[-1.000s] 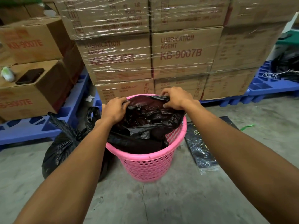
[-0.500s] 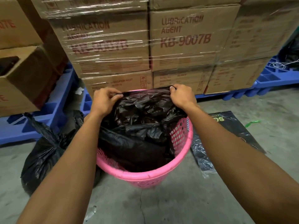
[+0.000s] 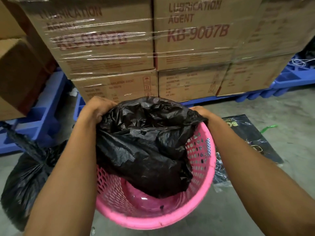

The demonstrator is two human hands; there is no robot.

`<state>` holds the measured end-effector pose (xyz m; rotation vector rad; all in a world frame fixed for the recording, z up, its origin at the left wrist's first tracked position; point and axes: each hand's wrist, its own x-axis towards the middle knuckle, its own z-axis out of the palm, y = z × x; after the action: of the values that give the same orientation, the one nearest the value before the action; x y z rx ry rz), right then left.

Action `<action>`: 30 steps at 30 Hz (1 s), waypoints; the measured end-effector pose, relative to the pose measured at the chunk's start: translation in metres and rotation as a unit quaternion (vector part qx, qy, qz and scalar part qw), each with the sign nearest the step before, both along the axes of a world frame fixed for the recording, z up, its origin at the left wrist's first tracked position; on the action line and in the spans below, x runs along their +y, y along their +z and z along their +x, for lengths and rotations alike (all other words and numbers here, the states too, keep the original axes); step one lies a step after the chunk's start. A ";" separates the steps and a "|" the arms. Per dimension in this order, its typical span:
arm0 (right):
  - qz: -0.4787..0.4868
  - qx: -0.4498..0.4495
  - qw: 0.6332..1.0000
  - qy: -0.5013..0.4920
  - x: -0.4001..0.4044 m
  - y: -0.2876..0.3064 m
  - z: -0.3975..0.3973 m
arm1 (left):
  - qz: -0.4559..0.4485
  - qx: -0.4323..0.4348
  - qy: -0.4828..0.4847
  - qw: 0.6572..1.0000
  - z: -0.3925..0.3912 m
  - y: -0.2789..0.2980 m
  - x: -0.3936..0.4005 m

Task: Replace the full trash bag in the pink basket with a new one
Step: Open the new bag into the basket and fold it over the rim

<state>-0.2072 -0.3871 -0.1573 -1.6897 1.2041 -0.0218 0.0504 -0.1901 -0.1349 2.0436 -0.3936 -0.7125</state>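
new bag (image 3: 146,143): thin black film, crinkled and glossy, bunched loosely inside the basket; its top edge is pulled up over the far rim, its bottom sags toward the basket floor.
basket (image 3: 207,169): pink plastic, round, lattice wall with small holes, thick smooth rim; stands on the floor right in front of you, near side and smooth floor still bare.
left hand (image 3: 96,108): yours, fist closed on the bag's edge at the far-left rim.
right hand (image 3: 202,113): yours, at the far-right rim, mostly hidden behind the film; fingers seem curled on the bag edge, but you can't tell for sure.
full bag (image 3: 25,174): black, bulging, neck gathered into a twisted knot; on the floor just left of the basket.
bag pack (image 3: 252,142): flat dark printed packet, lying on the floor to the basket's right.
floor (image 3: 289,113): grey concrete, rough.
boxes (image 3: 192,36): brown cardboard, shrink-wrapped, printed "LUBRICATION AGENT KB-9007B", stacked behind the basket.
pallets (image 3: 42,116): blue plastic, under the boxes.
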 end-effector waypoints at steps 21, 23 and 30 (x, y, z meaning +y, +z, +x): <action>-0.216 0.042 0.970 0.107 0.053 0.048 -0.034 | 0.048 -0.081 -0.027 0.995 -0.024 -0.005 0.074; -0.240 0.029 0.969 0.044 0.058 0.047 -0.039 | 0.074 -0.123 0.001 0.990 -0.042 -0.002 0.073; -0.228 -0.051 0.967 -0.097 0.067 0.041 -0.049 | 0.051 -0.069 0.112 0.990 -0.062 0.000 0.070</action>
<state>-0.2563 -0.3200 -0.1161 -1.9261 1.3512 -0.5362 -0.0113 -0.1200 -0.1350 2.1980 -0.2055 -0.4642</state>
